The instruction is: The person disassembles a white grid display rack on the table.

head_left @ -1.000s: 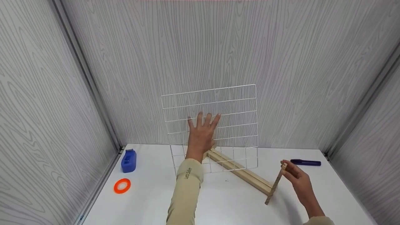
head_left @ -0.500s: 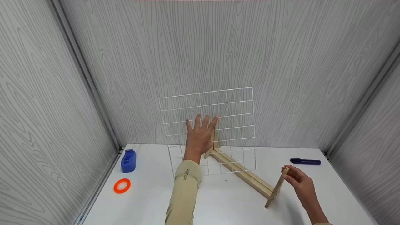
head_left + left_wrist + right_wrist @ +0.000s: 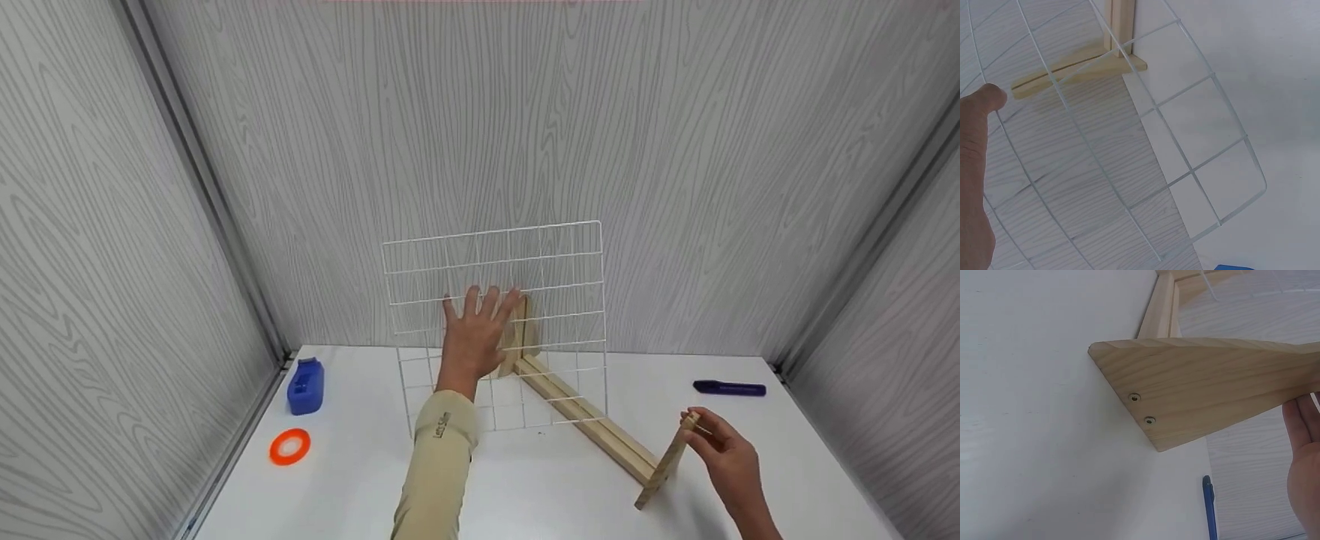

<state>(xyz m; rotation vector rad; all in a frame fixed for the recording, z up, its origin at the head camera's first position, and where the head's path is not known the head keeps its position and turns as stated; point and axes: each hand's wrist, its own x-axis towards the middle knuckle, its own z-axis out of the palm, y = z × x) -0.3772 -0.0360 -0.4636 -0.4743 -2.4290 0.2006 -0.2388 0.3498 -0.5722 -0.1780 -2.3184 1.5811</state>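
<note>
A white wire grid panel (image 3: 525,285) stands upright on the white table (image 3: 525,487), leaning back toward the wall. My left hand (image 3: 472,337) lies flat against its front with fingers spread; in the left wrist view the thumb (image 3: 985,101) touches the wire grid (image 3: 1196,129). Behind the grid a long wooden rail (image 3: 585,420) runs diagonally, with a wooden end piece (image 3: 521,330) at its far end. My right hand (image 3: 724,454) pinches the top of the near wooden end piece (image 3: 667,461), seen close as a wooden end piece (image 3: 1213,391) with two screws.
A blue tape dispenser (image 3: 306,386) and an orange tape ring (image 3: 290,446) lie at the table's left side. A dark blue marker (image 3: 729,388) lies at the right, also seen as a marker (image 3: 1209,506). Grey wood-grain walls enclose the table on three sides.
The grid has tilted back and lowered under my left hand. The rail's far end piece has risen into view behind the grid. My right hand with the near end piece has shifted slightly down.
</note>
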